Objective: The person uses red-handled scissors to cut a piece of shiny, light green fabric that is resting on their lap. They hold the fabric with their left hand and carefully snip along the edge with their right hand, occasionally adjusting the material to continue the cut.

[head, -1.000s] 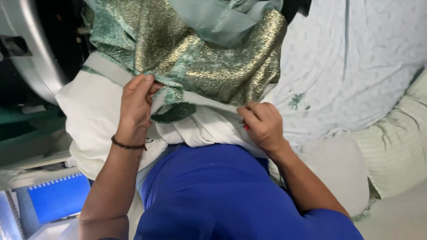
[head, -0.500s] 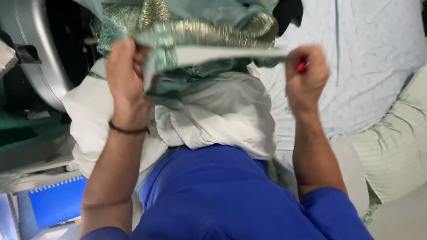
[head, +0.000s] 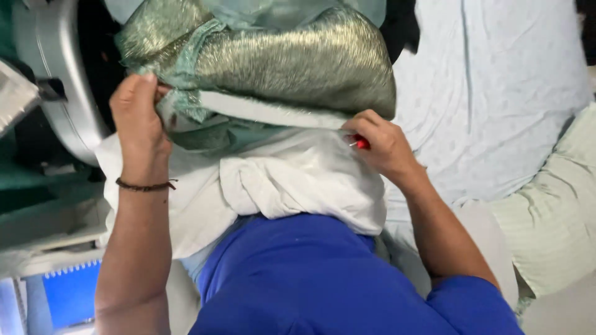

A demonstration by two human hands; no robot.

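Nearest to us, at six o'clock, sits our blue shirt (head: pixel 323 279), and at the seven o'clock corner a blue spiral notebook (head: pixel 71 291) lies low. Above the shirt, a bunched white cloth (head: pixel 298 180) spreads across the middle. Our left hand (head: pixel 138 118), at ten o'clock, with a dark cord bracelet (head: pixel 144 185) on its wrist, has its fingers curled tight around the left end of the green and gold fabric (head: pixel 298 62). Our right hand (head: pixel 382 144), at about three o'clock from centre, pinches the fabric's pale folded edge, fingers closed on it, with something small and red (head: pixel 361 142) tucked against them. The shimmering fabric hangs stretched between both hands, bulging up toward twelve o'clock. Beyond, at two o'clock, pale blue patterned cloth (head: pixel 496 93) spreads out, and at four o'clock a light green striped cushion (head: pixel 552 217).
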